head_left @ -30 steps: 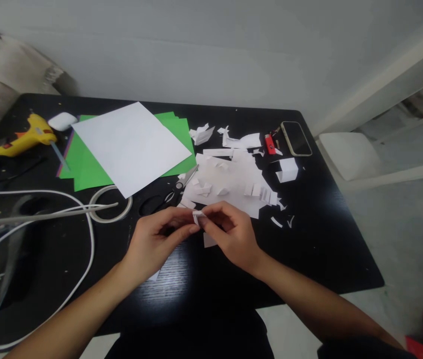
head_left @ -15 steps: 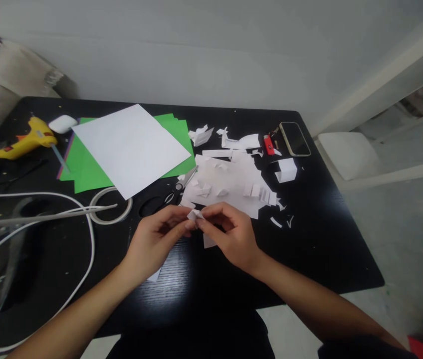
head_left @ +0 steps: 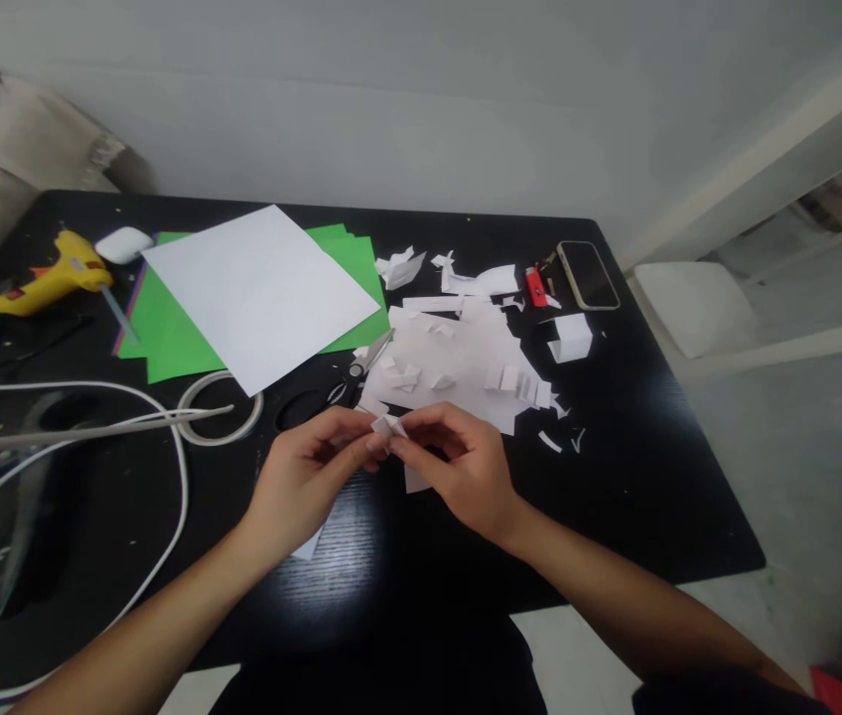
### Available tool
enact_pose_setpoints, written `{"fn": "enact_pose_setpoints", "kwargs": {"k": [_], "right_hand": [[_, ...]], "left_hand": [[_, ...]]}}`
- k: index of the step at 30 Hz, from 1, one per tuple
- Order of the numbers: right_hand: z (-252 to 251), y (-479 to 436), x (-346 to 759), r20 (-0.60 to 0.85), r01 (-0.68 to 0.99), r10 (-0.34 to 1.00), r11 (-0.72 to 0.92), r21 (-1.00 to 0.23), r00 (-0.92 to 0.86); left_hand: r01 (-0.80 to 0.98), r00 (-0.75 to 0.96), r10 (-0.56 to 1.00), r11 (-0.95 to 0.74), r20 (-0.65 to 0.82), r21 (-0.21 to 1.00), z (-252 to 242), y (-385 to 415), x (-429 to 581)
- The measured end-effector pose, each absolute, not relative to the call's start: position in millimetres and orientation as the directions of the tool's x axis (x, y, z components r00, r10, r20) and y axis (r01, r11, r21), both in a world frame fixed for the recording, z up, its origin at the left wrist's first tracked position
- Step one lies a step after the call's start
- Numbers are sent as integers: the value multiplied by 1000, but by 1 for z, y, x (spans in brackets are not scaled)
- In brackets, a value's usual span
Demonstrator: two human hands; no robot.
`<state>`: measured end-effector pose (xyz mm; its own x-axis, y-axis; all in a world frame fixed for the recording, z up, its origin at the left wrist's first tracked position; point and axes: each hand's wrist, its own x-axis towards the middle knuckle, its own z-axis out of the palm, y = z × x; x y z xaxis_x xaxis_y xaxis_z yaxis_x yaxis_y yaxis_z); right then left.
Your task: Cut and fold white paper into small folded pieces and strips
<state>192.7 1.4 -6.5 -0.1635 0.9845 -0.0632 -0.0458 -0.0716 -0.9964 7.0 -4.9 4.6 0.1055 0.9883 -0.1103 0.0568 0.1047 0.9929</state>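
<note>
My left hand [head_left: 309, 477] and my right hand [head_left: 462, 467] meet over the middle of the black table [head_left: 615, 497]. Both pinch one small folded piece of white paper [head_left: 388, 426] between thumbs and fingertips, held just above the tabletop. Right behind it lies a pile of white paper scraps [head_left: 458, 362]. Black-handled scissors [head_left: 332, 389] lie just beyond my left hand. A small white scrap [head_left: 415, 480] rests on the table under my right hand.
A white sheet [head_left: 261, 288] lies on green sheets [head_left: 168, 333] at the back left. A yellow glue gun [head_left: 49, 273], a white case [head_left: 124, 243], a tape ring [head_left: 219, 409] and white cable [head_left: 93, 397] sit left. Red lighter [head_left: 534, 286], phone [head_left: 588, 275] and folded paper [head_left: 571, 338] at back right.
My fingers have shifted slightly on the small paper piece, which has turned and opened a little between them. Hands stay in the same place.
</note>
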Motion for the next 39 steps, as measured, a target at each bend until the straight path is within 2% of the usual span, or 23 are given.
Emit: {"fn": "enact_pose_setpoints", "kwargs": {"k": [19,30,39], "right_hand": [[-4,0,192,-65,-59,973,-79,-995,-220],[-8,1,191,22,-81,979,6,-997,-200],[-9,1,191,-17,-68,984,-29,-997,-176]], "left_hand": [[78,56,994,89,-94,993,3,-5,6],[79,42,991,123,-127,989,5,-6,7],[33,46,988,149,-150,988,4,-6,8]]}}
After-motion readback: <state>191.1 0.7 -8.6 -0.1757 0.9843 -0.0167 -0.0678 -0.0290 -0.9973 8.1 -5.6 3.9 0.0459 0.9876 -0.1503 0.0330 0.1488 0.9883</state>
